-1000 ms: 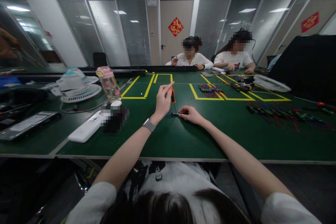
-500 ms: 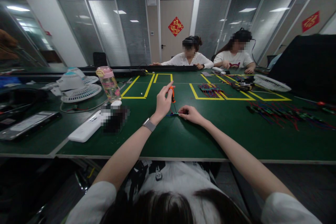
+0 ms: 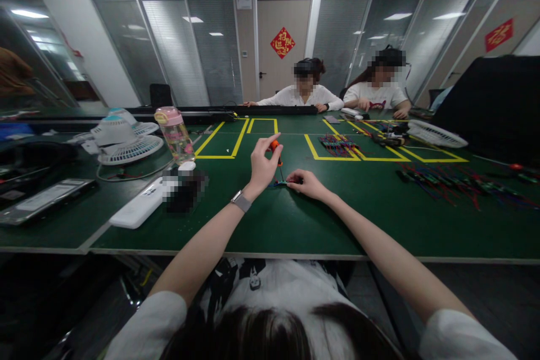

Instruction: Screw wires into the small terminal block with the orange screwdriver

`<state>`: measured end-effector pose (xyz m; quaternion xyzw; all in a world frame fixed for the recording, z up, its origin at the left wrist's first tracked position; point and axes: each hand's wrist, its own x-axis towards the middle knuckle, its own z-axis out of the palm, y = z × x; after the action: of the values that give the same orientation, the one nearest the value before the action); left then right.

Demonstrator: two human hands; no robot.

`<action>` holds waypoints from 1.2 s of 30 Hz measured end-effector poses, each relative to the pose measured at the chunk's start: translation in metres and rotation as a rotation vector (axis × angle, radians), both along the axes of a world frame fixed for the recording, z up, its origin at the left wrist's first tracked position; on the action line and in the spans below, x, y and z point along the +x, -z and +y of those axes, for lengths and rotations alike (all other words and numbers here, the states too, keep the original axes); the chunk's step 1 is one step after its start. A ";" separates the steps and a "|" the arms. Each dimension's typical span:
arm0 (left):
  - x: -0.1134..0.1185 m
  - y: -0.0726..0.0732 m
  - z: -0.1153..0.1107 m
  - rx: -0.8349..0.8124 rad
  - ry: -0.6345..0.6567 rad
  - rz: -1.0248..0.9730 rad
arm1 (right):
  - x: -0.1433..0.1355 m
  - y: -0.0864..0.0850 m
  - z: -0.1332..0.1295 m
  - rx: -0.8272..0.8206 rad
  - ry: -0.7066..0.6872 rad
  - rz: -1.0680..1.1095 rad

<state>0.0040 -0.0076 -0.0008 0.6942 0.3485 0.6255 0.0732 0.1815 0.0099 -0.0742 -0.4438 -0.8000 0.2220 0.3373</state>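
My left hand [image 3: 262, 166] has its fingers curled around the orange handle of a screwdriver [image 3: 275, 145]. The screwdriver stands nearly upright, its thin shaft reaching down to a small green circuit board [image 3: 282, 183] with wires on the tabletop. My right hand [image 3: 311, 185] is closed at the board's right end, fingertips pinching it against the table. Whether the tip sits in a screw is too small to make out.
A bundle of wired boards [image 3: 340, 145] lies beyond my right hand, with more wired boards [image 3: 455, 183] farther right. On the left are a pink-lidded bottle [image 3: 175, 134], a white phone-like device [image 3: 139, 205] and white fans [image 3: 126, 140]. Two people sit across the green table [image 3: 291, 230].
The fingers of my left hand have shifted around the screwdriver handle, the thumb bending more across it. My right hand and the circuit board stay in place.
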 end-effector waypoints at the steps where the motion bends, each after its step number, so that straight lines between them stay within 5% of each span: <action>1: 0.000 0.000 0.000 0.003 -0.024 0.005 | 0.000 0.000 0.000 0.000 0.001 0.000; 10: -0.001 0.000 0.003 -0.013 0.058 -0.005 | 0.000 0.000 0.000 -0.001 0.001 0.002; 16: -0.001 0.000 0.001 0.006 -0.059 -0.002 | 0.000 0.000 -0.001 0.006 0.003 0.004; 23: 0.000 0.000 0.004 -0.038 0.107 -0.013 | 0.000 -0.001 -0.001 -0.004 0.009 0.004; 29: -0.001 0.001 0.001 0.002 0.024 0.029 | 0.001 0.001 0.000 0.015 -0.009 0.007; 36: 0.000 -0.001 0.002 -0.044 0.133 0.022 | 0.000 -0.001 -0.002 0.021 0.002 0.003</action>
<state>0.0039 -0.0060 0.0001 0.7209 0.3160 0.6038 0.1259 0.1814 0.0083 -0.0729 -0.4408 -0.8012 0.2141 0.3434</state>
